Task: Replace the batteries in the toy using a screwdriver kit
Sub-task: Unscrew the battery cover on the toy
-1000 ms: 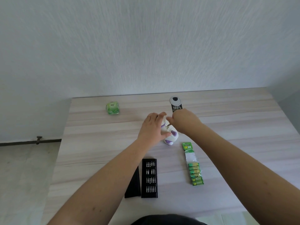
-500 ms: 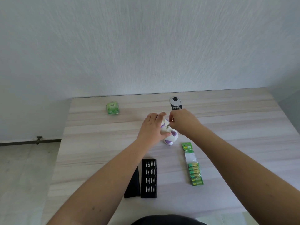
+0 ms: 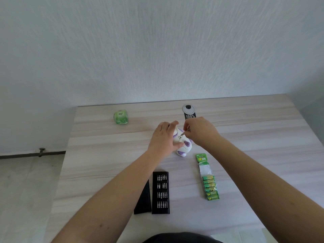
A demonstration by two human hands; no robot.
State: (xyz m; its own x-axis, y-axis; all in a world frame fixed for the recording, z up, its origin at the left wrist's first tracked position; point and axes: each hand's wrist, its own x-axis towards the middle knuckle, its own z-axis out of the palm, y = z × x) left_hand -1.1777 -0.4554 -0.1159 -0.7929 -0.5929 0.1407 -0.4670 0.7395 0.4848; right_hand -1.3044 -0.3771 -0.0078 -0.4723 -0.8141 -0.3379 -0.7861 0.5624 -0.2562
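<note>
A small white and purple toy (image 3: 184,148) lies on the wooden table (image 3: 105,155) at its middle. My left hand (image 3: 165,137) grips the toy's body from the left, thumb under it. My right hand (image 3: 199,132) pinches a thin metal screwdriver (image 3: 183,133) whose tip meets the toy's top. The open black screwdriver kit (image 3: 160,192) with several bits lies nearer to me, its black lid (image 3: 144,200) beside it on the left. A green strip pack of batteries (image 3: 207,179) lies to the right of the kit.
A green cube-shaped packet (image 3: 120,116) sits at the table's far left. A round grey cable grommet with a black "100%" tag (image 3: 189,111) is by the far edge, just behind my right hand. A white wall stands behind the table; floor lies to the left.
My right hand has drawn back slightly to the right, so the screwdriver shaft shows between the hands. My left hand keeps its hold on the toy.
</note>
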